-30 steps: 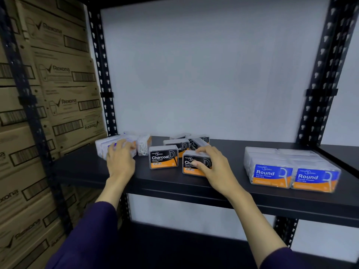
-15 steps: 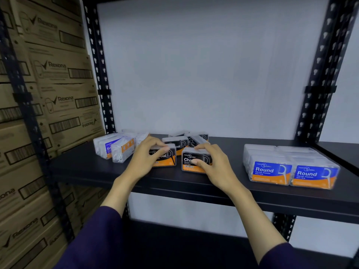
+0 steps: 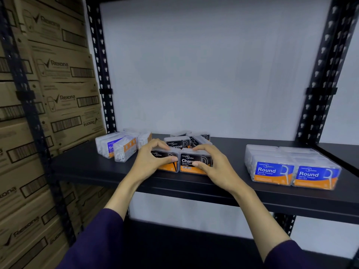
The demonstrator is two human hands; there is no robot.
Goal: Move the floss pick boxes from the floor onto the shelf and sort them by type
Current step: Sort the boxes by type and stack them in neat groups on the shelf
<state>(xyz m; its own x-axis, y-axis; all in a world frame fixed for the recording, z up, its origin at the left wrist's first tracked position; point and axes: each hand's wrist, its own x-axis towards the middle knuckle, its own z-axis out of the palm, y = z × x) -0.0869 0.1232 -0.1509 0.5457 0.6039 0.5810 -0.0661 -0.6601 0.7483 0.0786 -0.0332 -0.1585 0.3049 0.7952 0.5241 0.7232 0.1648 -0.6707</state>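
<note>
Clear plastic with black-and-orange labels — that is what I have under both palms. My left hand [image 3: 150, 162] curls over the top and front of the left clear-lidded Charcoal floss pick box [image 3: 168, 162], and my right hand [image 3: 211, 166] grips the right Charcoal floss pick box [image 3: 194, 162] the same way, thumb low on its label, fingers hooked over the lid. The two boxes stand side by side, touching, near the front edge of the black metal shelf [image 3: 87, 167].

To square this pair well, I judge I should press inward evenly and slide, not lift — these light boxes would tip easily. More Charcoal boxes [image 3: 175, 143] sit just behind; the white-and-purple floss pick boxes [image 3: 114, 147] lie jumbled to the left, and the blue-labelled Round floss pick boxes [image 3: 291, 169] sit well apart on the right, already tidy.
</note>
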